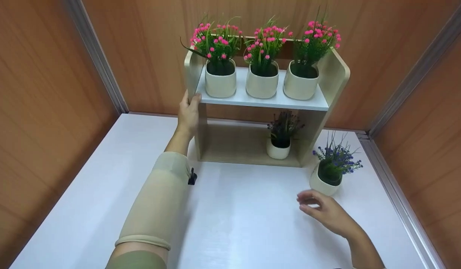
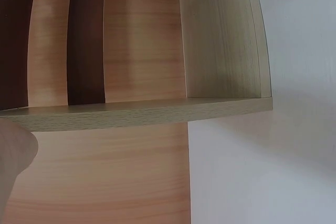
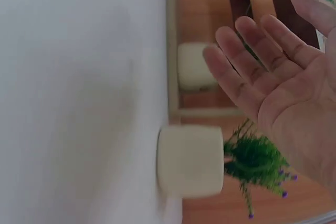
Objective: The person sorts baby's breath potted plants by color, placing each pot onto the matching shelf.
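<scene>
My left hand (image 1: 188,115) holds the left side panel of a small two-tier wooden shelf (image 1: 249,161), its thumb at the front edge; the panel (image 2: 142,116) and part of the thumb show in the left wrist view. In front of a white pot with blue-purple flowers (image 1: 323,184), my right hand (image 1: 327,211) hovers with fingers loosely bent and nothing in them. The right wrist view shows that palm (image 3: 299,98) with spread fingers, apart from the pot (image 3: 191,161). On the shelf's lower tier stands a white pot with dark purple flowers (image 1: 278,150).
Three white pots with pink flowers, left (image 1: 220,85), middle (image 1: 262,86) and right (image 1: 300,86), line the white upper board (image 1: 260,104). The shelf stands on a white table (image 1: 234,216), against a wood-grain back wall (image 1: 148,56). A metal rail (image 1: 395,186) borders the table's right side.
</scene>
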